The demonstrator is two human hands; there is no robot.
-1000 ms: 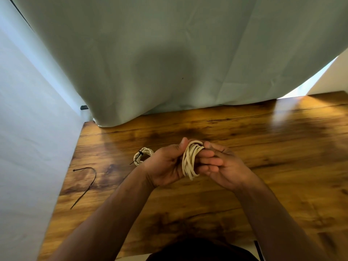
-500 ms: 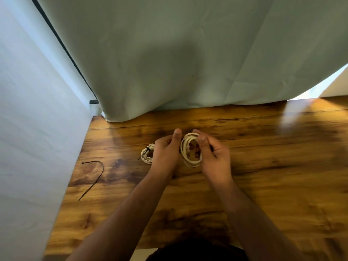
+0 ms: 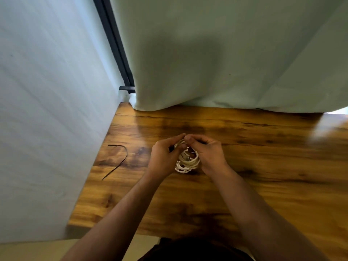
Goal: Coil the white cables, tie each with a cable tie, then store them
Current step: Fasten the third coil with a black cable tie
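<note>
White cable wound into a coil point(image 3: 188, 160) sits between both hands near the middle of the wooden worktop point(image 3: 263, 166). Whether it touches the surface cannot be told. The left hand point(image 3: 163, 157) grips the coil's left side with its fingers curled. The right hand point(image 3: 209, 153) grips the right side, also curled, and the fingertips of both meet on top. A black cable tie point(image 3: 118, 161) lies loose, well to the left.

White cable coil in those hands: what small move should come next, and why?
Probably the left hand should reach for the black cable tie lying loose on the table, while the right hand holds the white cable coil, which shows no tie yet.
</note>
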